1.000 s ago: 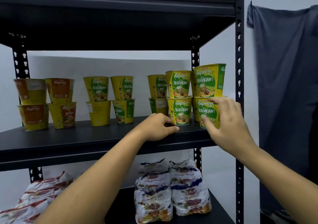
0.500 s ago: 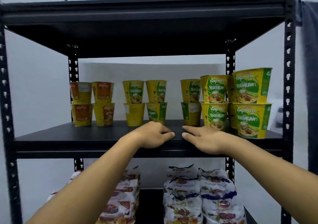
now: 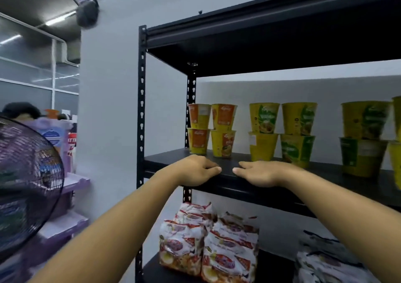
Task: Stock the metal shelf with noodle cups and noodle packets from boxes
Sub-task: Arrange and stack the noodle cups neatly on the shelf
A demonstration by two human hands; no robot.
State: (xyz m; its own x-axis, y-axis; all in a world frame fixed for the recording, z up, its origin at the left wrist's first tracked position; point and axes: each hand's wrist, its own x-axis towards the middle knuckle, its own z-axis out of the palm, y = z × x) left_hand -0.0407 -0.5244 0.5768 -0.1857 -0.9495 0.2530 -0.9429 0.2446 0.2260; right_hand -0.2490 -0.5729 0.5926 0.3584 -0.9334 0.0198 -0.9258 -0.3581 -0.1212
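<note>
Together, both hands rest on the front edge of the middle board [image 3: 165,159] of the shelf [image 3: 142,109], toward its left end. The left hand [image 3: 195,171] lies knuckles up, its fingers curled in and holding nothing. The right hand [image 3: 260,172] lies flat just beside it, with straight fingers pointing left along the edge. A small gap separates the tips of the two hands.

Cups stand farther back on the same board in stacks of two, all clear of the hands. The orange cups [image 3: 211,130] make two stacks at the back left corner, one touching the other. To their right the green cups [image 3: 282,133] make two more stacks, side by side. Another green stack [image 3: 364,139] stands well apart from those toward the right end. Part of one more stack shows at the picture's right border. The print on every cup is blurred.

On the lower board [image 3: 273,267], red-and-white packets [image 3: 208,243] sit piled near its left end, close to the front edge. Paler packets [image 3: 325,265] lie to the right, too blurred to read.

Left of the shelf, a fan [image 3: 26,185] with a dark grille fills the near corner. A purple unit [image 3: 71,196] stands behind the fan.
</note>
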